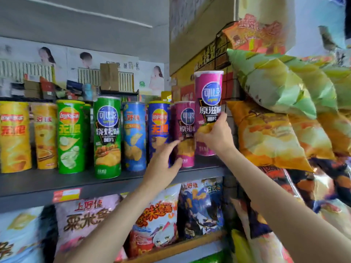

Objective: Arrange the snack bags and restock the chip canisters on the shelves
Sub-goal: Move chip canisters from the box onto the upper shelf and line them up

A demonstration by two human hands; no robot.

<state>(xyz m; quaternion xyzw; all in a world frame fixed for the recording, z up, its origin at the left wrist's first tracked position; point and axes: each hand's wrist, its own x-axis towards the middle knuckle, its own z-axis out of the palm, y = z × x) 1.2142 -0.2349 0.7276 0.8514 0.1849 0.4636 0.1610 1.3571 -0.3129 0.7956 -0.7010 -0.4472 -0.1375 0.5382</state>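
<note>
The tall magenta cardboard chip canister (208,103) hangs just above the grey metal shelf (28,188) at the row's right end, gripped low on its body by the right hand (214,135). The left hand (163,162), fingers loosely spread, touches the shorter-looking magenta canister (185,133) beside it. My worry — the lifted one comes down crooked, knocks its neighbour, and the blue canister (159,128) topples too; the puffy orange snack bag (266,137) crowds in from the right.
</note>
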